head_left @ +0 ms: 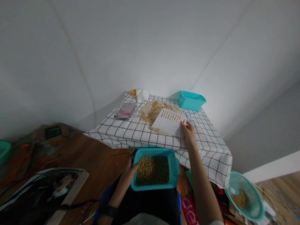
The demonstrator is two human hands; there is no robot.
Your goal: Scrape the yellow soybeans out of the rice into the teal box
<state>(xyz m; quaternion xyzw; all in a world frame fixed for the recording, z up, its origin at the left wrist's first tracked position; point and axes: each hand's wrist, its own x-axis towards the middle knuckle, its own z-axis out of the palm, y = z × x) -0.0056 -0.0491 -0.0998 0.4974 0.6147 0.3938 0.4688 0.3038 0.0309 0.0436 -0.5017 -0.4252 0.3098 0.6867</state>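
Observation:
My left hand (129,172) grips the left side of a teal plastic bin (175,168), its thumb over the rim. Inside the bin, yellow beans (144,168) lie on the left and dark green beans (161,168) on the right. The bin is at my lap, just below the table edge. My right hand (188,131) is closed on the right edge of a white slotted plastic board (167,123). This board is over part of a spread of yellowish beans (150,113) on the table, covering some of them. Whether it touches the beans I cannot tell.
A checkered cloth (126,132) covers the table against the wall. On it are a second teal bin (192,100) at the back right, a white cloth (142,95) and a blurred-out item (126,111). A teal basket (254,200) with brown contents stands low at the right.

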